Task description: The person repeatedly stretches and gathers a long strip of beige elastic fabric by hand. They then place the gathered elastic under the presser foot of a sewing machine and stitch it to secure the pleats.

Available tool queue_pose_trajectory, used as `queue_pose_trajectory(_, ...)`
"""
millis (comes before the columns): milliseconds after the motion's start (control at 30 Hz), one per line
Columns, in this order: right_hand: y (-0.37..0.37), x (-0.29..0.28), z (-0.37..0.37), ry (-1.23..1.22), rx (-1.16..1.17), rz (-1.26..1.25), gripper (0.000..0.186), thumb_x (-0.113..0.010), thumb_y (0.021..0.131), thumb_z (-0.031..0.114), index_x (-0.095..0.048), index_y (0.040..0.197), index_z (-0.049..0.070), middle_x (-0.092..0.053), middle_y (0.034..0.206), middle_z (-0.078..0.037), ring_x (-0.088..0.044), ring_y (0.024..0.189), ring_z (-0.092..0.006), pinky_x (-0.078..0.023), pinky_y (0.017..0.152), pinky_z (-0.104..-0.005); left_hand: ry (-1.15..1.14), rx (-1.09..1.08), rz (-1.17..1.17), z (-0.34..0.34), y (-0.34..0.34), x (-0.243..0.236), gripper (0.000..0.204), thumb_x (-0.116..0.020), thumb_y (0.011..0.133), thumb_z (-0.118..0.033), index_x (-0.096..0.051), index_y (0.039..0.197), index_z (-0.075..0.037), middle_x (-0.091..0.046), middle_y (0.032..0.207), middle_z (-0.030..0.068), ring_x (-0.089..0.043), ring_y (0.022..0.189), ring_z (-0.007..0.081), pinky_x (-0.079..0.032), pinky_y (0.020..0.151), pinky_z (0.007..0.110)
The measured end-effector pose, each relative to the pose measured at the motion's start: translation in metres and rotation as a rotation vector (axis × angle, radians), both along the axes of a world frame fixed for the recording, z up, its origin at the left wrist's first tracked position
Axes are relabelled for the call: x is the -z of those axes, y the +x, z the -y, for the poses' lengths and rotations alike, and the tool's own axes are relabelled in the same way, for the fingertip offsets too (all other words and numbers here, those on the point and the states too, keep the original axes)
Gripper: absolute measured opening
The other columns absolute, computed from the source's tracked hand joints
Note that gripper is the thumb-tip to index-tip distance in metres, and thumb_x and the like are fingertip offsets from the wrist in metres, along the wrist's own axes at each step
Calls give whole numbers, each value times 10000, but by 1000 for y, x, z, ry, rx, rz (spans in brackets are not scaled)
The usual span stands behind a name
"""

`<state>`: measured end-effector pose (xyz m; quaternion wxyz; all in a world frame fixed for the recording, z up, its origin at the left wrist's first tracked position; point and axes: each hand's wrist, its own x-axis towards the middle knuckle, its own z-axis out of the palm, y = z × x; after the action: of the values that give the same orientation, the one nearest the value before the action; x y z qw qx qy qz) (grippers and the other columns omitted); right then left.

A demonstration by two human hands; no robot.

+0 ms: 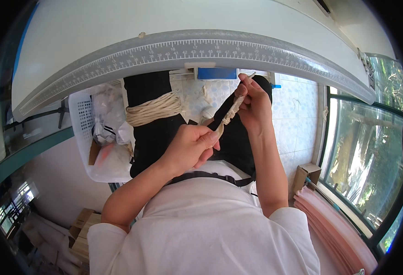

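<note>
A cream strip of bunched, wrinkled fabric [230, 114] runs slantwise between my two hands above my lap. My left hand [193, 145] is closed on its lower end, thumb on top, where the cloth lies flatter. Higher and to the right, my right hand [255, 101] pinches the upper end. A thin pale tip [252, 75] sticks out past the right fingers; whether it is cord or a stick I cannot tell. On my left thigh lies a looped bundle of cream cord [153, 109], apart from both hands.
A white table [164, 16] with a grey ruler edge [197, 49] spans the far side. Left of my legs stands a white plastic basket [83, 137] of clear bags. Pink cloth [330, 229] and a cardboard box [306, 176] are by the window at right.
</note>
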<state>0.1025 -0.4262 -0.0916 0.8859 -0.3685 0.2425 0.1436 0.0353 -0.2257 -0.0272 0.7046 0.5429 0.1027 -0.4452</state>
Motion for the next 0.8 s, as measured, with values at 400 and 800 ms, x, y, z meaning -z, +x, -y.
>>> queue_pose_trajectory(400,40,53,113,-105,405,-185,264,-377,890,-6,-557,1067,72,-449,579,14,-276,444,-82,-241,416,-225,206,141,2,-49,-29,-32,327,-526,977,-192,-605,744,23,-503,505,1,-433,370,53,-328,360,213)
queue_pose_trajectory(800,-12,-31,75,393,185,131,146,-413,944,4,-542,1012,1,-451,625,14,-278,509,-64,-224,425,-196,461,243,932,-28,5,3,275,-583,835,11,-619,1107,19,-610,1105,188,-584,1025,346,-462,890,373)
